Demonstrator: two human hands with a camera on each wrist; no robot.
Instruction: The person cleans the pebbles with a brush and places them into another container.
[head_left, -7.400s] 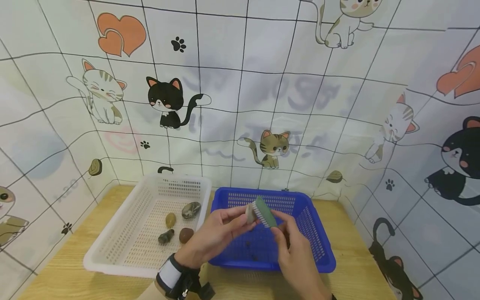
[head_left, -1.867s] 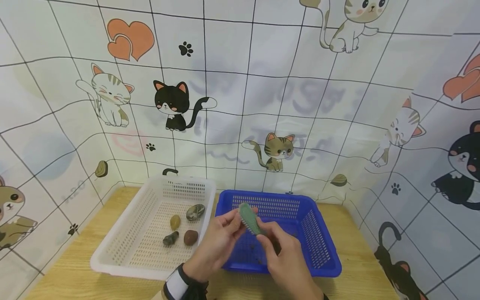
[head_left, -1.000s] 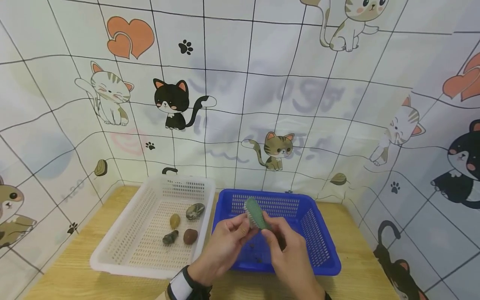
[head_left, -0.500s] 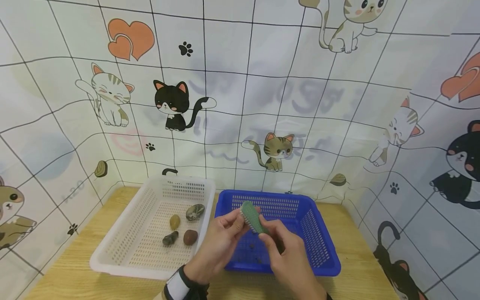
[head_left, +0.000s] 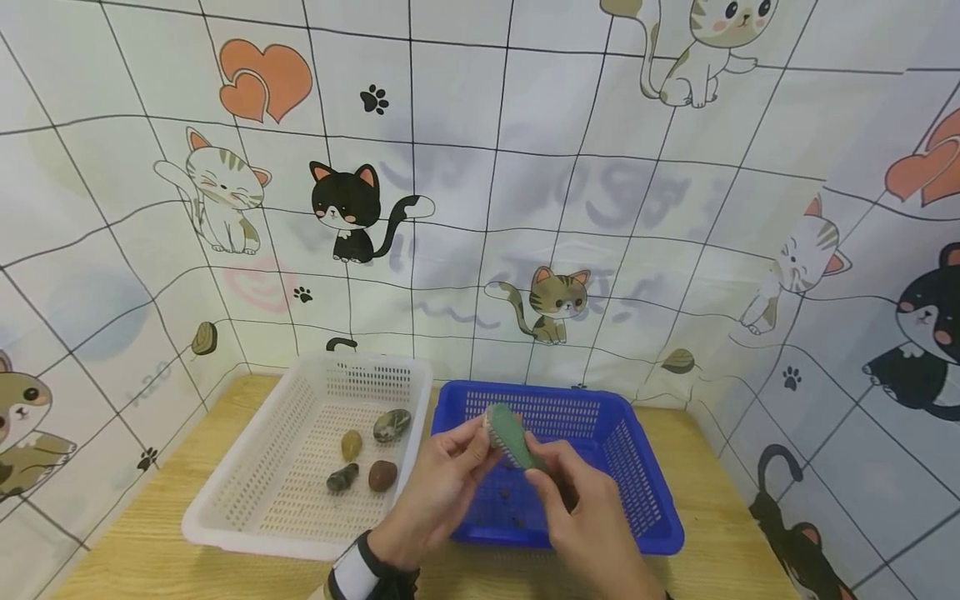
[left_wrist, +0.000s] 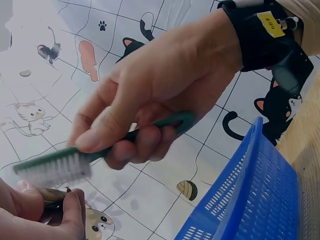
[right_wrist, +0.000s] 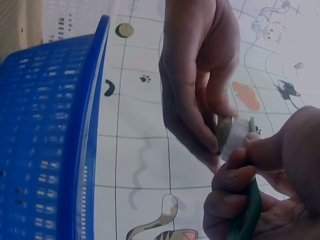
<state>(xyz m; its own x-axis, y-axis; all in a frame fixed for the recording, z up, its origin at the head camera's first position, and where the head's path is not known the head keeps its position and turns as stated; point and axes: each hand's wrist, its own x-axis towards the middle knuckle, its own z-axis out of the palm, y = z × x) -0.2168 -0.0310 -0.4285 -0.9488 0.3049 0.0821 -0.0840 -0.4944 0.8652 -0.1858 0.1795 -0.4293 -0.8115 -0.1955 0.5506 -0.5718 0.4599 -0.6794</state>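
My left hand [head_left: 433, 496] pinches a small greenish-brown stone [right_wrist: 224, 132] between thumb and fingers. In the head view the stone is mostly hidden behind the brush. My right hand [head_left: 588, 512] grips a green scrubbing brush [head_left: 510, 435] with white bristles by its looped handle. In the right wrist view the bristles [right_wrist: 236, 137] meet the stone's side, and in the left wrist view they sit right above it, slightly blurred. Both hands are raised over the blue basket [head_left: 637, 467].
A white basket [head_left: 247, 492] stands left of the blue one on the wooden table [head_left: 720, 508]. It holds several stones, among them a reddish-brown one [head_left: 382, 476] and a yellowish one [head_left: 351, 445]. Dark crumbs [head_left: 506, 494] lie in the blue basket. A cat-patterned sheet [head_left: 450, 208] rises behind.
The brush has shifted back and forth in short strokes against the stone. Seven seconds ago it was tilted more, with bristles and stone in plain sight. The stones in the white basket stay put.
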